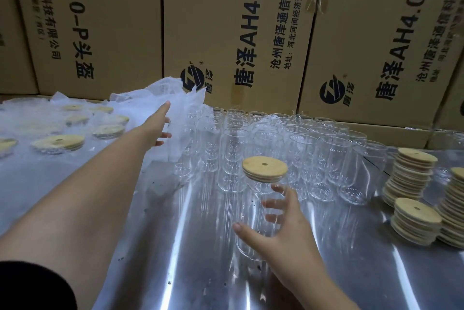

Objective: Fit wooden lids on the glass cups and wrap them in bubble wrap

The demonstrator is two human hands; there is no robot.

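Note:
My right hand (281, 224) grips a clear glass cup (253, 214) round its body, thumb on the near side and fingers behind it. A round wooden lid (265, 168) with a small hole sits on the cup's mouth. My left hand (160, 123) is stretched far forward and touches the heap of bubble wrap (160, 98) at the back. Whether its fingers pinch the wrap is hidden. Several bare glass cups (296, 144) stand in rows behind the lidded cup.
The metal table (190, 259) is shiny. Stacks of wooden lids (411, 179) stand at the right. Several lidded cups in bubble wrap (60, 144) lie at the left. Large printed cardboard boxes (238, 33) wall off the back.

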